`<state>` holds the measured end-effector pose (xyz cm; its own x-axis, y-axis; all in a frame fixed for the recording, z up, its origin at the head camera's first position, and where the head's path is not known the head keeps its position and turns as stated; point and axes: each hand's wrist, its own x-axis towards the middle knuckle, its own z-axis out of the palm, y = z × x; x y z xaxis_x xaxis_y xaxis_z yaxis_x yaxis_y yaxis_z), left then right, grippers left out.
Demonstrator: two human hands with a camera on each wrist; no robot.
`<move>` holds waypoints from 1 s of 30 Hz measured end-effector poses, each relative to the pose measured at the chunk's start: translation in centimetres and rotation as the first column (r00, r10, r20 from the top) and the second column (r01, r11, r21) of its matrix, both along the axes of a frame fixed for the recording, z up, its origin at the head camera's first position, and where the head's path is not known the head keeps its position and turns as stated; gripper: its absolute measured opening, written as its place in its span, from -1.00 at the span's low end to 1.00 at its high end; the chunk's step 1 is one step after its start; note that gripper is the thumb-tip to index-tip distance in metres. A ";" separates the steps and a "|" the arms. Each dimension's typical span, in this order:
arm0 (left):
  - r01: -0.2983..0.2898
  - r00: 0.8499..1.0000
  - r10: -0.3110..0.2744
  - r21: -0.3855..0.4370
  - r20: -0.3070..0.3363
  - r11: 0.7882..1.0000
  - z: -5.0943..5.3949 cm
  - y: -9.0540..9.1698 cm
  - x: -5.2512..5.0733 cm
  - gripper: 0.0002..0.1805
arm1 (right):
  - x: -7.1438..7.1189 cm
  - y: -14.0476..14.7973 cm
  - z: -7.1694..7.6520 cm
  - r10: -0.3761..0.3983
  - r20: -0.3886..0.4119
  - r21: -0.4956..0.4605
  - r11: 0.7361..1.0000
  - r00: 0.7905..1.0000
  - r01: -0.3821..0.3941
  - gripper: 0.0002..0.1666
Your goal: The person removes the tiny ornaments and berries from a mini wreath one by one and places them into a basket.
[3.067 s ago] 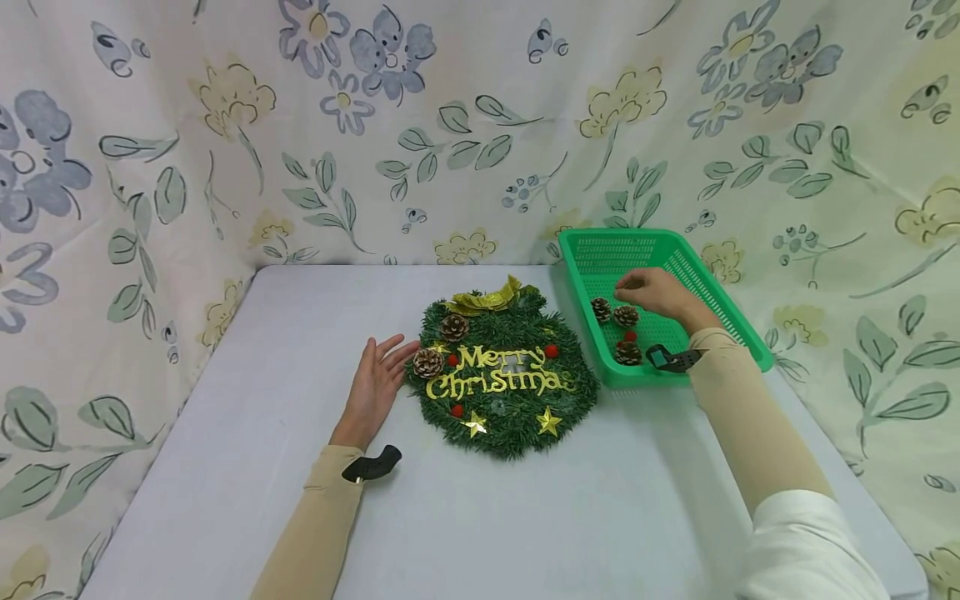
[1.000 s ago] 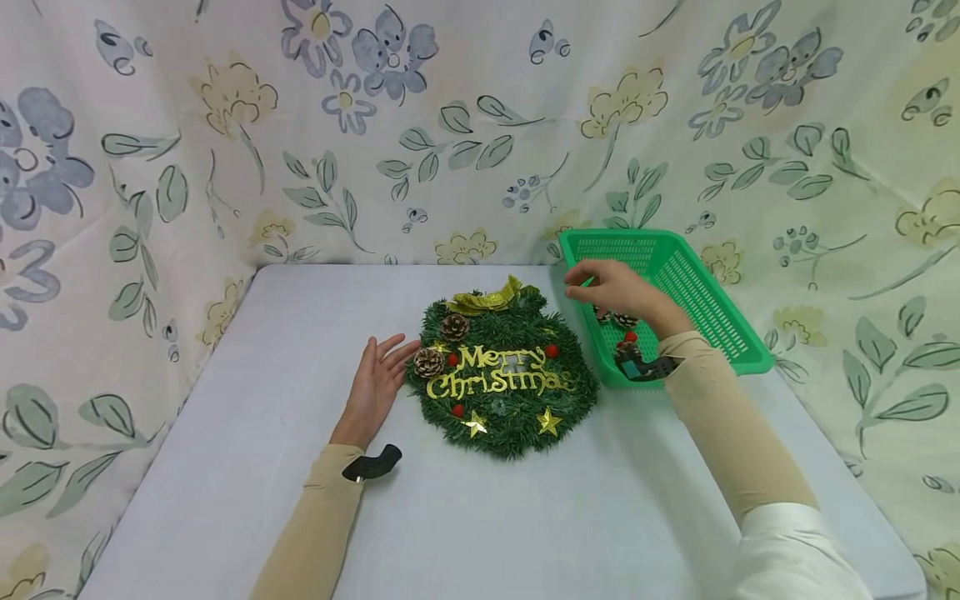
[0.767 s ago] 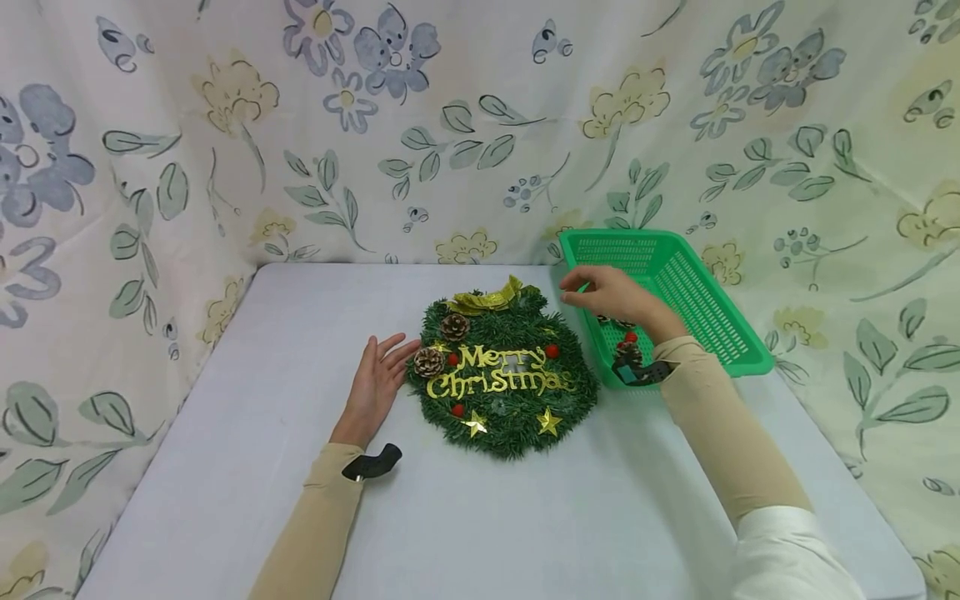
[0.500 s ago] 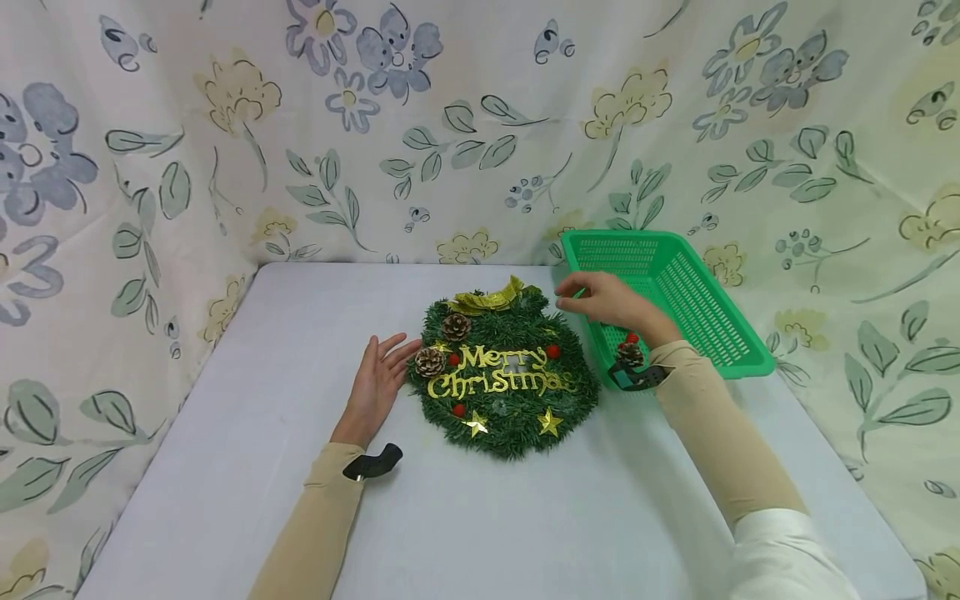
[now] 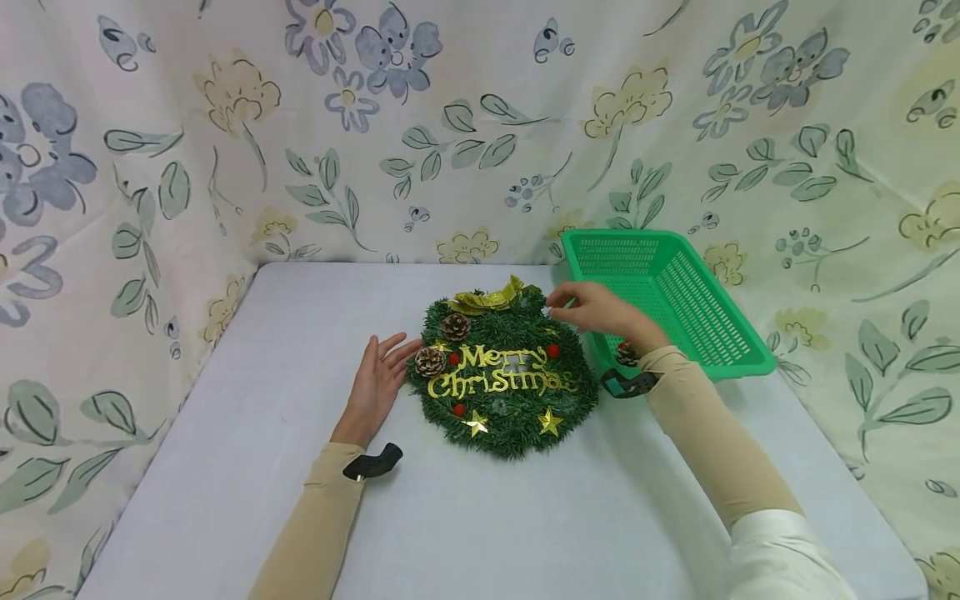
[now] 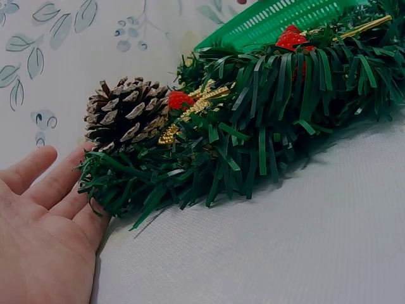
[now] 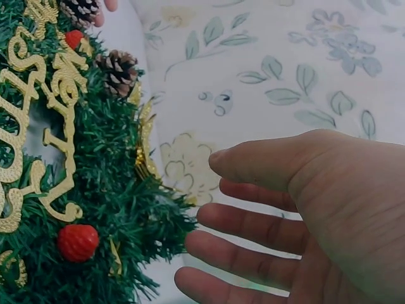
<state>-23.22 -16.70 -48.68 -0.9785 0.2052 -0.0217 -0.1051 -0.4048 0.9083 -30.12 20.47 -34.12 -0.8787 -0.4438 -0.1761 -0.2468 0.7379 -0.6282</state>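
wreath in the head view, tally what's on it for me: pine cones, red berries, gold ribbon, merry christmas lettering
On the wreath, as far as it shows:
Pine cones: 2
Red berries: 3
Gold ribbon: 1
Merry Christmas lettering: 1
Total: 7

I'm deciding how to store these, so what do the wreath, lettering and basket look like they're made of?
Wreath: probably plastic, going by its flat, slightly shiny green strips. Lettering: likely plastic with a textured metallic-gold finish that glints, though thin metal is possible. Basket: seemingly molded plastic, smooth and bright green, with regular slots through its walls.
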 end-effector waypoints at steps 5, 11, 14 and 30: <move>0.005 1.000 -0.005 -0.001 0.000 1.000 0.0 0.0 0.0 -0.12 | 0.1 -0.4 -0.4 0.017 0.004 0.019 1.000 1.000 -0.017 -0.60; 0.008 1.000 -0.008 0.017 -0.005 1.000 0.0 0.0 0.0 -0.14 | 0.2 -0.6 -0.8 0.036 -0.007 0.049 0.998 0.999 -0.036 -0.59; 0.007 1.000 -0.007 0.016 -0.005 1.000 0.0 0.0 -0.1 -0.16 | 0.2 -0.7 -1.0 0.047 -0.011 0.050 0.998 0.999 -0.046 -0.56; 0.007 1.000 -0.007 0.006 -0.008 1.000 0.1 0.0 0.0 -0.18 | 0.3 -1.5 -1.6 0.122 0.003 0.106 0.987 0.993 -0.121 -0.56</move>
